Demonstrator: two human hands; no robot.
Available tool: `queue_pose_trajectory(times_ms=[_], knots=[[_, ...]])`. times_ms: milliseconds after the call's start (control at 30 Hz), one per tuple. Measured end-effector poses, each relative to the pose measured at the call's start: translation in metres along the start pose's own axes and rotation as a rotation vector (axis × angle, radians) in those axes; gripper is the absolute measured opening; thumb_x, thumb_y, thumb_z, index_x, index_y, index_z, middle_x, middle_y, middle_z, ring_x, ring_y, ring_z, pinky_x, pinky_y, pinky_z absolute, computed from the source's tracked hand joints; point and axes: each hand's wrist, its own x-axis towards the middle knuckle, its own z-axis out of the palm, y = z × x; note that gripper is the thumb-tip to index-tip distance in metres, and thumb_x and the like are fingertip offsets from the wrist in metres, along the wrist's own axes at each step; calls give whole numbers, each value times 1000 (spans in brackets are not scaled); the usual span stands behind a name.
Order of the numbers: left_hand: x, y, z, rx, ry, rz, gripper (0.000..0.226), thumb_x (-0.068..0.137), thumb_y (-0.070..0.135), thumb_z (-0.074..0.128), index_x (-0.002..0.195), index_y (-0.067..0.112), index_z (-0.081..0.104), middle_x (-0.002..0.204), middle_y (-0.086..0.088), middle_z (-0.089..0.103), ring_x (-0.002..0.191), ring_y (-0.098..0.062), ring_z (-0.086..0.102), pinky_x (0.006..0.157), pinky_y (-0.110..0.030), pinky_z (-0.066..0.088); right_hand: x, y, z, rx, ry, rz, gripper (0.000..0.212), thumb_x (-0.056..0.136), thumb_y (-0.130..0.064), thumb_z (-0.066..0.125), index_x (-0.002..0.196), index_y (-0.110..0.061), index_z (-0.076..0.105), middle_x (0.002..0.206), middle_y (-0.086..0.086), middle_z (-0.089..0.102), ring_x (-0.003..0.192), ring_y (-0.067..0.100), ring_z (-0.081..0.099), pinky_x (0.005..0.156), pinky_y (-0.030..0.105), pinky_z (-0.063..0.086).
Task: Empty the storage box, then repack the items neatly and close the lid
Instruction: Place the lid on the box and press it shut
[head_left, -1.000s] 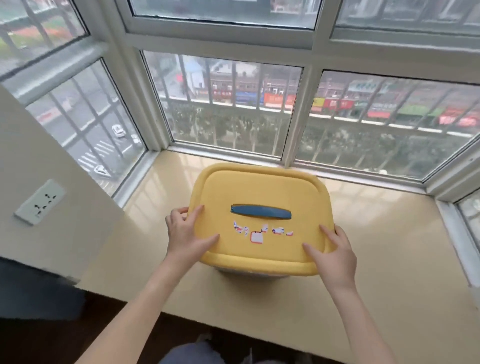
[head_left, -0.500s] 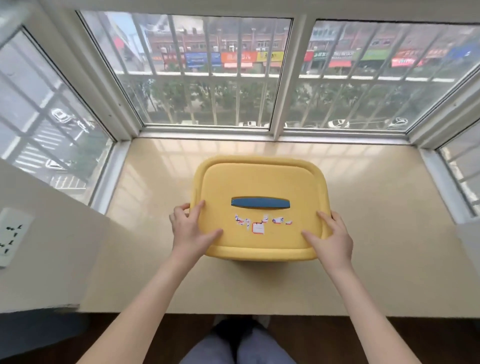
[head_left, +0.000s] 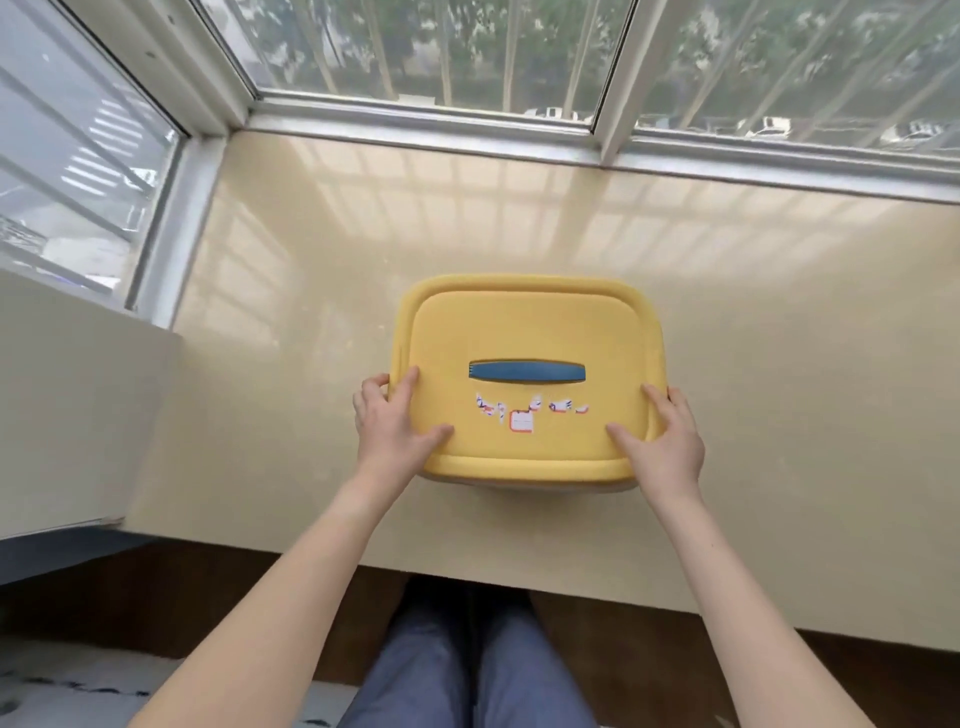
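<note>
The yellow lid (head_left: 524, 332) is seated on the storage box (head_left: 530, 480), which stands on the beige counter (head_left: 779, 338) near its front edge, well short of the window frame (head_left: 426, 122). Only a thin strip of the box body is seen under the lid's near rim; the contents are hidden.

The risk is judged to lie in the lift. If the lid is clipped tight and is pulled up hard at the two near corners, the whole box may be dragged toward the counter's edge — and the drop beyond it is to the floor. A lid that releases on one side only could tip, and with a light box the body may be lifted with it and then fall back. The polished counter looks slick, so sliding is likely if the box is not steadied.

The left hand (head_left: 392, 428) is placed at the lid's near-left corner: thumb laid flat on top, pointing inward, fingers curled over the left rim. The right hand (head_left: 662, 441) is set as its mirror at the near-right corner, thumb on top, fingers wrapped down the right side. Both hands are partly closed around the rim — a grip on the lid, though how firmly it is pressed cannot be told. The forearms are stretched forward, nearly straight, converging slightly. The blue handle (head_left: 527, 372) in the lid's middle is left untouched, and so are the torn stickers (head_left: 522, 420) below it.
</note>
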Motion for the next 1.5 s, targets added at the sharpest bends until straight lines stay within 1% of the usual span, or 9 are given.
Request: queue_pose_trajectory(times_ms=[67,200,333,533,767,933,1133,1300,1500], knots=[[-1,-2,3,-5,7,-2,90,67,36,85,145,24,42,138,-16,32,126,-31,28,109,-42,31,-1,3,2,-11,-2,-12,65,76,-17,82,136,-22,57,157,1,34,143,15,34,106,13,20],[-1,-3,7,9,15,-3,89,67,35,86,144,25,43,140,-15,32,123,-32,31,108,-42,32,-3,9,2,-18,1,-24,64,77,-16,82,136,-20,57,157,1,34,143,14,34,104,9,18],[-6,-3,10,-8,0,-16,89,67,34,87,144,26,44,140,-14,33,125,-31,31,109,-41,32,-6,15,-1,-28,-8,-13,65,78,-16,81,137,-19,56,158,2,33,143,15,33,105,9,17],[-17,-10,14,50,-43,-26,90,71,35,84,148,27,38,143,-14,30,125,-31,30,107,-40,32,-12,24,0,-85,-66,-23,67,81,-15,78,142,-20,51,160,4,28,145,17,31,113,21,21],[-11,-7,14,89,-85,-40,90,74,35,82,150,27,34,144,-15,28,128,-32,27,108,-39,30,-2,24,0,-129,-120,-42,71,84,-17,75,147,-21,44,163,3,21,147,18,28,114,22,20],[-3,-5,13,117,-106,-26,90,73,34,83,148,26,36,143,-18,28,131,-33,25,109,-41,31,3,28,1,-276,-188,-97,72,91,-24,68,153,-20,31,165,7,10,150,21,19,117,29,21],[-2,-3,9,130,-119,-26,88,73,35,83,148,27,37,141,-17,29,131,-32,26,107,-40,32,-1,31,1,-335,-218,-133,71,97,-29,60,156,-21,22,165,8,2,151,23,14,117,32,21],[-3,-1,7,152,-139,-32,90,75,38,80,149,27,32,142,-16,27,131,-32,25,108,-42,32,-1,26,-2,-403,-197,-136,73,95,-33,62,156,-21,23,165,7,4,152,22,10,118,35,22],[-3,1,7,181,-148,-45,91,75,40,79,150,27,29,144,-17,26,131,-34,25,110,-42,31,0,14,-4,-560,-150,-207,75,92,-35,64,154,-13,27,165,0,5,152,16,1,120,33,16]])
